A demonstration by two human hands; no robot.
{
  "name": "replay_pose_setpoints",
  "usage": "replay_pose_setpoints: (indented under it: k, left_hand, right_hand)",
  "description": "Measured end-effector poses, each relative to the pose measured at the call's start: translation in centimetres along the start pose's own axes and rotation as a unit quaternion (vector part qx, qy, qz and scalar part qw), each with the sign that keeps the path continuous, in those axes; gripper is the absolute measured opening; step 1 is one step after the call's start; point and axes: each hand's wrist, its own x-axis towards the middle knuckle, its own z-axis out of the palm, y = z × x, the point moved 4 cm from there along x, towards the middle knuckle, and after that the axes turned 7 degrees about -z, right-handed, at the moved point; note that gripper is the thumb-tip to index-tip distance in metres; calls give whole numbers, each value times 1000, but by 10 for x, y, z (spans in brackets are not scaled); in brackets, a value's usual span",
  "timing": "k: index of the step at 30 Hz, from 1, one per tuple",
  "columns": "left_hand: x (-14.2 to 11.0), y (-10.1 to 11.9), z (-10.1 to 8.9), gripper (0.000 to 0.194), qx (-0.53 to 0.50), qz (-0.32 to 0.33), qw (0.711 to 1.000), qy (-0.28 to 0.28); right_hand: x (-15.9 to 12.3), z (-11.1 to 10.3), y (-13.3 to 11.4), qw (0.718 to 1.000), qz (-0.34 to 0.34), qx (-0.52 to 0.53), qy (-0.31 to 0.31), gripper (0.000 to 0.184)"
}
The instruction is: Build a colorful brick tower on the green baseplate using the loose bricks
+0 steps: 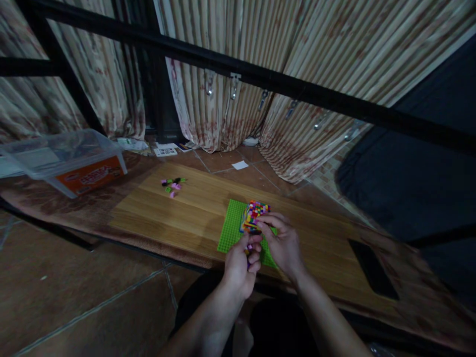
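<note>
A green studded baseplate (pixel 227 230) lies on the wooden board. On it stands a low block of many-coloured toy bricks (pixel 256 209), with mixed studs on top and layered sides. My right hand (pixel 284 243) is at the near right edge of this block, thumb and fingertips pinched on a small toy brick that they mostly cover. Just in front of the block, my left hand (pixel 240 265) is curled, palm up, around several loose toy bricks (pixel 248 250), purple and yellow among them. Its fingers hide part of what it holds.
Loose pink, green and dark bricks (pixel 174 186) lie on the left of the wooden board (pixel 193 208). A clear plastic box (pixel 89 171) with an orange label stands farther left. A black phone-like slab (pixel 374 270) lies at right. A dark metal bar (pixel 238 64) crosses beyond the board.
</note>
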Motion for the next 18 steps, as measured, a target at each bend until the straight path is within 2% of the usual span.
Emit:
replay_pose_setpoints:
  k: [4, 9, 13, 18]
  left_hand:
    - [1, -1, -1, 30, 3, -4, 1000, 6]
    - [1, 0, -1, 31, -6, -5, 1000, 18]
    - [2, 0, -2, 28, -8, -5, 1000, 20]
    - [2, 0, -2, 26, -9, -7, 1000, 13]
  right_hand:
    - [14, 8, 2, 994, -58, -89, -19, 17]
    - [18, 14, 5, 986, -93, -134, -26, 18]
    - [20, 15, 6, 986, -89, -140, -30, 16]
    - [25, 15, 10, 995, -42, -95, -11, 13]
